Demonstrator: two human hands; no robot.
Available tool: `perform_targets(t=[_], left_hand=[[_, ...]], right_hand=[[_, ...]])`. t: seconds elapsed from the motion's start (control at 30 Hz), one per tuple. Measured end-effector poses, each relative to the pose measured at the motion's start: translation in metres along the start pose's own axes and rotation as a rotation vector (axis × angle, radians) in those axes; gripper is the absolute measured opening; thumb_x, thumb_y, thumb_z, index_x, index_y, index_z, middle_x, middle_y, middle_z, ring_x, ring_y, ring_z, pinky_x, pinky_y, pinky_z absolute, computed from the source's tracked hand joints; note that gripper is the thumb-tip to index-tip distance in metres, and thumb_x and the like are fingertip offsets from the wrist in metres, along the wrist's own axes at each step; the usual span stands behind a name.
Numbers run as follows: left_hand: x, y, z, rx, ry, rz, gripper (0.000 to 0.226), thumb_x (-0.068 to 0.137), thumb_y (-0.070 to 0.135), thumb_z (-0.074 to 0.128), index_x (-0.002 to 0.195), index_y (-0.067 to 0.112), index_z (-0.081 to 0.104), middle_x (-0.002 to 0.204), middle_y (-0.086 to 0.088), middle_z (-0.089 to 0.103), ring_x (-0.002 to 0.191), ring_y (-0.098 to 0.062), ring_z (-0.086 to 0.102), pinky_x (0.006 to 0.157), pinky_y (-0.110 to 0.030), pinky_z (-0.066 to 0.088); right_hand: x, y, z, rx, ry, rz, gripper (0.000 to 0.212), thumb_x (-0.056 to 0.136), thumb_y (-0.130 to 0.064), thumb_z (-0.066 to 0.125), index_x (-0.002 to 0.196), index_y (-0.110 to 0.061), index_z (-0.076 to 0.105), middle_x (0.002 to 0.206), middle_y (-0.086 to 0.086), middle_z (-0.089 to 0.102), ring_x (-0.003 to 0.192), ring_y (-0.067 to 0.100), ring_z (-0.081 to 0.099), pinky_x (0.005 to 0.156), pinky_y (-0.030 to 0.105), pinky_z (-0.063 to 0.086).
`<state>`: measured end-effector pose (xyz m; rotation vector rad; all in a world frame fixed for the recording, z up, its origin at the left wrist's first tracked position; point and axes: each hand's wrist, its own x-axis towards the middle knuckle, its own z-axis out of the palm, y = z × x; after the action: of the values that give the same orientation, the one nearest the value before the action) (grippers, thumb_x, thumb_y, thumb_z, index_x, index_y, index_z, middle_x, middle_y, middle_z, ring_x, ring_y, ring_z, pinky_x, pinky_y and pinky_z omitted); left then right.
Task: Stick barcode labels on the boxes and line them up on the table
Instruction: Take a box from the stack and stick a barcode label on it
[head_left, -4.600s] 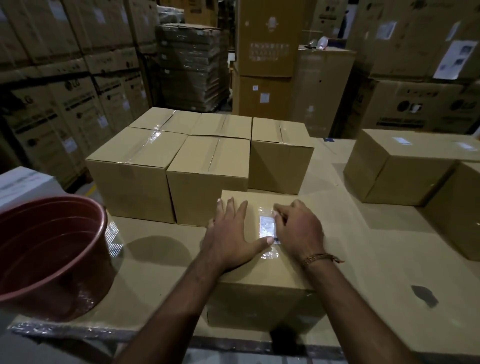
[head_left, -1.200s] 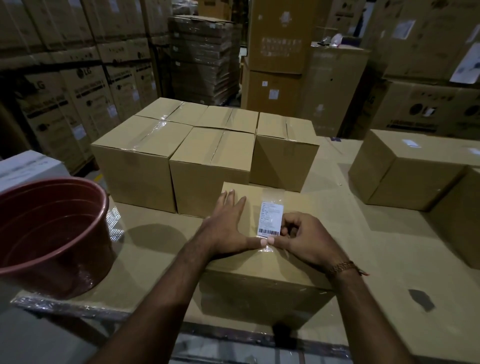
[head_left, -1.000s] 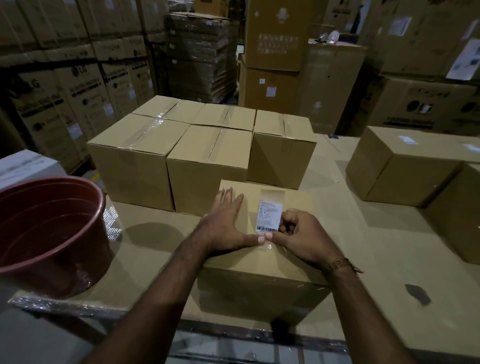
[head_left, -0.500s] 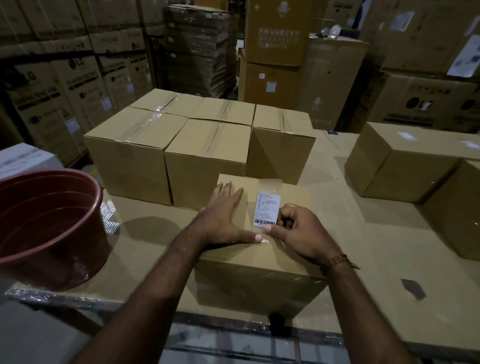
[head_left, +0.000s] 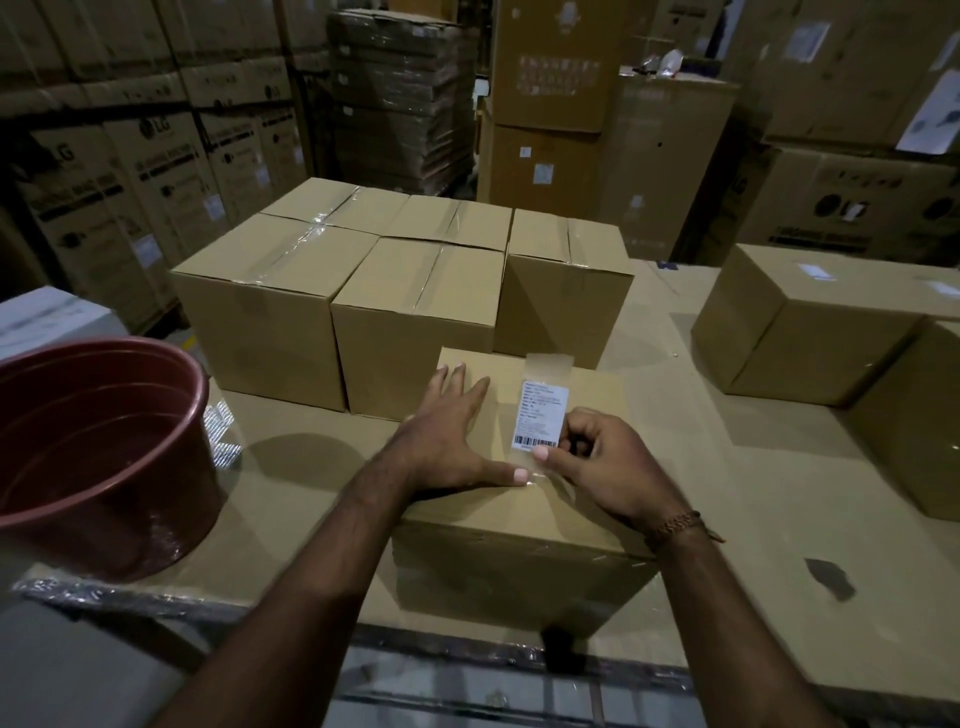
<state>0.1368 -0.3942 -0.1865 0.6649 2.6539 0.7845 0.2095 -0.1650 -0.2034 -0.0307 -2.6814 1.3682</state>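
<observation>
A small cardboard box (head_left: 519, 525) stands at the table's near edge. A white barcode label (head_left: 541, 414) on clear tape rises tilted from the box top, its upper end lifted off. My left hand (head_left: 449, 439) lies flat on the box top, fingers straight, its thumb pressing the tape's lower end. My right hand (head_left: 597, 462) pinches the label's lower right edge with curled fingers. Behind the box, several taped boxes (head_left: 415, 306) stand packed together in rows.
A dark red plastic tub (head_left: 98, 441) sits at the table's left end. Two more boxes (head_left: 810, 322) stand at the right, the nearer one (head_left: 919, 415) cut by the frame edge. Tall stacks of warehouse cartons (head_left: 156, 171) surround the cardboard-covered table (head_left: 753, 499).
The label lay flat under both hands 4.6 s ago; now it stands up from the box top, pinched by my right hand. In the last second it has risen a little more.
</observation>
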Motion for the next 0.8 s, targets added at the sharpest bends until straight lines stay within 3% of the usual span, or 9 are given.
perform_targets(t=[0.1, 0.23, 0.33, 0.47, 0.7, 0.8], left_hand=[[0.001, -0.001, 0.000, 0.002, 0.001, -0.003, 0.141, 0.063, 0.081, 0.081, 0.169, 0.032, 0.001, 0.174, 0.009, -0.020, 0.158, -0.014, -0.025, 0.125, -0.071, 0.015], [-0.001, 0.002, -0.001, 0.011, 0.003, -0.006, 0.139, 0.066, 0.078, 0.082, 0.169, 0.032, 0.001, 0.174, 0.008, -0.020, 0.158, -0.014, -0.024, 0.125, -0.070, 0.015], [0.000, 0.002, -0.001, 0.003, 0.003, -0.002, 0.139, 0.065, 0.078, 0.082, 0.169, 0.033, 0.001, 0.174, 0.008, -0.020, 0.158, -0.014, -0.025, 0.125, -0.070, 0.015], [0.000, -0.001, 0.001, -0.009, 0.011, 0.002, 0.140, 0.064, 0.080, 0.082, 0.168, 0.034, 0.001, 0.174, 0.010, -0.020, 0.158, -0.013, -0.024, 0.125, -0.071, 0.016], [-0.001, -0.003, 0.003, -0.004, 0.034, 0.033, 0.135, 0.066, 0.083, 0.077, 0.168, 0.037, 0.002, 0.174, 0.010, -0.019, 0.158, -0.012, -0.025, 0.124, -0.072, 0.014], [-0.001, -0.005, 0.005, 0.003, 0.041, 0.043, 0.131, 0.067, 0.084, 0.074, 0.168, 0.039, 0.004, 0.175, 0.010, -0.018, 0.158, -0.011, -0.025, 0.123, -0.072, 0.015]], right_hand=[[-0.001, -0.001, 0.000, 0.024, -0.007, 0.008, 0.029, 0.089, -0.037, 0.083, 0.104, -0.013, 0.078, 0.095, 0.003, 0.074, 0.088, 0.022, 0.070, 0.085, 0.051, 0.061], [-0.001, -0.003, 0.000, 0.070, -0.017, 0.012, 0.013, 0.090, -0.030, 0.084, 0.101, -0.024, 0.081, 0.094, 0.004, 0.074, 0.083, 0.021, 0.070, 0.085, 0.052, 0.061], [-0.002, -0.006, 0.000, 0.081, -0.030, 0.020, 0.015, 0.091, -0.032, 0.083, 0.106, -0.029, 0.081, 0.101, 0.001, 0.076, 0.096, 0.026, 0.073, 0.090, 0.053, 0.061], [-0.005, -0.012, -0.001, 0.094, -0.046, 0.032, 0.016, 0.094, -0.029, 0.080, 0.108, -0.036, 0.079, 0.106, -0.008, 0.078, 0.100, 0.017, 0.074, 0.093, 0.046, 0.062], [-0.006, -0.014, 0.000, 0.143, -0.053, 0.023, 0.020, 0.096, -0.024, 0.079, 0.111, -0.035, 0.079, 0.109, -0.007, 0.079, 0.102, 0.018, 0.075, 0.095, 0.045, 0.061], [-0.006, -0.018, -0.001, 0.227, -0.052, 0.052, 0.014, 0.098, -0.021, 0.076, 0.111, -0.025, 0.080, 0.109, -0.007, 0.081, 0.102, 0.019, 0.076, 0.095, 0.042, 0.062]])
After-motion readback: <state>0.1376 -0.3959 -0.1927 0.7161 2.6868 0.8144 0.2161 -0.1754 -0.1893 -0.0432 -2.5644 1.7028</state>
